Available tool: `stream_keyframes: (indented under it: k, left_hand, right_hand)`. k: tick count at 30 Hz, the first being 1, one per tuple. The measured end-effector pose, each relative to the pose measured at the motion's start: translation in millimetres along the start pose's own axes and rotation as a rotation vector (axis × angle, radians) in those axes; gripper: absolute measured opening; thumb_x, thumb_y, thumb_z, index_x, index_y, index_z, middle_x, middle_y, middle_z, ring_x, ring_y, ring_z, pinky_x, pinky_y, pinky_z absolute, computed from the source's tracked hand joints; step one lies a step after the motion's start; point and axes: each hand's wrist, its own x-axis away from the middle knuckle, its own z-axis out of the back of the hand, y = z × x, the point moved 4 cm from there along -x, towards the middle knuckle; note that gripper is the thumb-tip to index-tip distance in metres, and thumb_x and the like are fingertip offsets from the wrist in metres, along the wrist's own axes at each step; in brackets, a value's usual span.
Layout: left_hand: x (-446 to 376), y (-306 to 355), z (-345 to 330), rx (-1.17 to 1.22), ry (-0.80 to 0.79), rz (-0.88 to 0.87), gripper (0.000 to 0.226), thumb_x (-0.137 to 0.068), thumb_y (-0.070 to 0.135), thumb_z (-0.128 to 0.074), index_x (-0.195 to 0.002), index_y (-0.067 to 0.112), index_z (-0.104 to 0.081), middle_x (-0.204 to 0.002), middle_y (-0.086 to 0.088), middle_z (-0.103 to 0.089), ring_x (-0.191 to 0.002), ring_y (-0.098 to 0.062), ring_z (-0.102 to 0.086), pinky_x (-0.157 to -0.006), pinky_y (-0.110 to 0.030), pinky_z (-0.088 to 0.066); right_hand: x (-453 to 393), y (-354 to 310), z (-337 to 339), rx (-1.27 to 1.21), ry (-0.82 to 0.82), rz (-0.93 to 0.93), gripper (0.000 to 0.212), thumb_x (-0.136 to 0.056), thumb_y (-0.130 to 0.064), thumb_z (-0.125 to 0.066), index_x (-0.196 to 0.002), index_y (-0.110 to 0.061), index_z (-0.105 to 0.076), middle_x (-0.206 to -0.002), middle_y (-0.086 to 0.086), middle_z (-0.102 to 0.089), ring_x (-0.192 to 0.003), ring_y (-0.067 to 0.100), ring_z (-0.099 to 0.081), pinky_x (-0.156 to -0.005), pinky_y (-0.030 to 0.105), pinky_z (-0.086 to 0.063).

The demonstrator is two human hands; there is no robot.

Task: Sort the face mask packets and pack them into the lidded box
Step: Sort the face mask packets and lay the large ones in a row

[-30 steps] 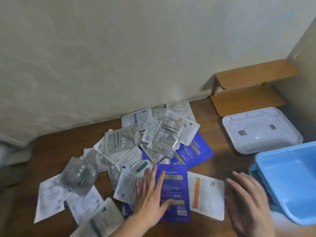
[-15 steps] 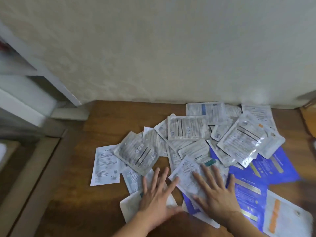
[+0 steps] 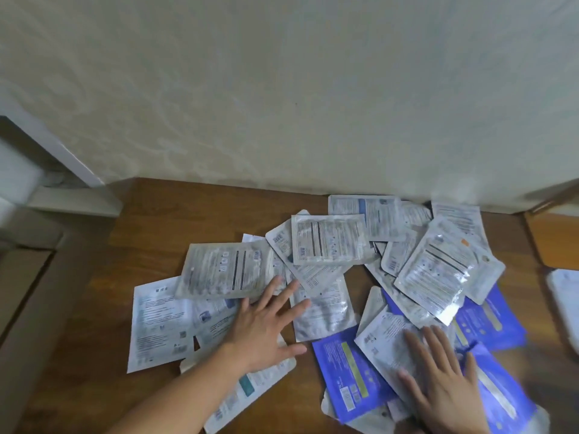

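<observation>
2 flat hands on packets

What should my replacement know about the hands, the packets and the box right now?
Left hand: open, flat on the silver and white packets.
Right hand: open, pressing a white packet over the blue packets.
All packets lie loose and overlapping on the wooden table.
Done: nothing sorted or packed, as far as shown.
Left: sort by kind, pack. The box itself is not in view; only a white edge shows far right.
</observation>
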Motion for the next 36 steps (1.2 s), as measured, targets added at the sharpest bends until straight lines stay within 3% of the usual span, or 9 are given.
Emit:
stream_keyframes:
  k: [5, 10, 13, 19, 21, 26, 28, 31, 36]
  left_hand:
    - [-3.9, -50.7, 6.9, 0.024, 0.091, 0.21, 0.085, -0.083, 0.083, -0.019, -0.15, 0.045, 0.016, -0.154, 0.01, 0.039, -0.14, -0.021, 0.04, -0.114, -0.062, -0.006]
    - [-3.7, -71.8, 16.0, 0.116, 0.182, 0.358, 0.081, -0.087, 0.077, -0.016, -0.155, 0.037, 0.004, -0.158, 0.006, 0.033, -0.144, -0.021, 0.033, -0.116, -0.058, -0.004]
    - [10.8, -51.6, 13.0, 0.173, 0.19, 0.299, 0.083, -0.089, 0.073, -0.018, -0.156, 0.028, 0.002, -0.158, 0.006, 0.033, -0.144, -0.017, 0.032, -0.12, -0.055, 0.0]
    - [41.6, 80.8, -19.3, -0.027, 0.134, -0.363, 0.071, -0.094, 0.068, -0.028, -0.155, 0.036, -0.013, -0.165, -0.002, 0.002, -0.151, -0.029, -0.003, -0.118, -0.061, -0.009]
    - [32.1, 111.7, -37.4, -0.041, 0.032, -0.493, 0.067, -0.096, 0.066, -0.028, -0.154, 0.037, -0.012, -0.164, 0.0, 0.01, -0.149, -0.03, 0.007, -0.114, -0.063, 0.003]
    - [20.8, 85.3, -47.7, -0.171, 0.048, -0.325, 0.07, -0.091, 0.076, -0.02, -0.153, 0.044, -0.007, -0.163, 0.006, 0.017, -0.148, -0.028, 0.02, -0.11, -0.07, 0.011]
    - [21.8, 54.4, -40.0, -0.208, 0.065, -0.182, 0.074, -0.087, 0.078, -0.028, -0.148, 0.038, -0.034, -0.165, 0.0, -0.005, -0.151, -0.033, -0.001, -0.111, -0.069, -0.006]
    - [19.7, 17.4, -28.0, -0.209, 0.093, -0.015, 0.079, -0.084, 0.078, -0.031, -0.14, 0.025, -0.051, -0.163, -0.007, -0.019, -0.15, -0.035, -0.012, -0.112, -0.064, -0.012]
    - [1.9, 42.0, 5.8, 0.022, 0.273, -0.001, 0.067, -0.095, 0.065, -0.024, -0.14, 0.02, -0.043, -0.164, -0.004, -0.009, -0.151, -0.027, -0.005, -0.116, -0.057, -0.006]
  right_hand:
    - [-46.6, -36.6, 35.3, -0.126, 0.224, -0.038, 0.066, -0.084, -0.072, -0.033, -0.128, -0.027, -0.051, -0.13, 0.007, -0.047, -0.13, 0.037, -0.039, -0.102, 0.066, -0.031]
    - [-98.0, -74.1, 9.5, 0.01, -0.054, -0.091, 0.083, -0.078, -0.085, -0.018, -0.15, -0.046, -0.002, -0.161, -0.003, 0.015, -0.145, 0.033, 0.023, -0.109, 0.07, -0.007]
    - [-109.1, -85.0, 0.9, 0.051, -0.05, -0.089, 0.084, -0.079, -0.084, -0.002, -0.15, -0.042, 0.011, -0.157, -0.001, 0.031, -0.14, 0.034, 0.034, -0.109, 0.071, -0.002]
    - [-149.8, -111.2, 4.4, 0.061, 0.012, 0.028, 0.088, -0.084, -0.078, 0.002, -0.153, -0.026, 0.007, -0.159, 0.0, 0.023, -0.142, 0.031, 0.032, -0.11, 0.069, 0.005]
    - [-155.2, -113.4, 7.5, 0.041, -0.018, 0.144, 0.086, -0.086, -0.076, -0.005, -0.154, -0.024, 0.004, -0.161, -0.004, 0.018, -0.143, 0.028, 0.029, -0.112, 0.066, 0.008]
    - [-101.2, -63.9, 32.5, -0.245, 0.258, 0.249, 0.051, -0.09, -0.049, -0.041, -0.135, -0.026, -0.049, -0.157, 0.001, -0.03, -0.148, 0.028, -0.017, -0.111, 0.064, -0.022]
    - [-57.7, -20.3, 21.7, -0.179, 0.333, 0.029, 0.055, -0.087, -0.053, -0.048, -0.135, -0.027, -0.05, -0.155, 0.003, -0.033, -0.147, 0.031, -0.018, -0.11, 0.067, -0.018]
    - [-7.0, 26.8, -8.1, -0.117, 0.116, -0.28, 0.082, -0.079, -0.08, -0.029, -0.144, -0.033, -0.039, -0.161, 0.003, -0.019, -0.147, 0.036, -0.009, -0.105, 0.07, -0.02]
    - [-3.8, -35.4, -26.2, -0.107, 0.008, -0.096, 0.09, -0.079, -0.085, -0.022, -0.147, -0.029, -0.037, -0.158, 0.01, -0.026, -0.146, 0.043, -0.013, -0.104, 0.072, -0.016]
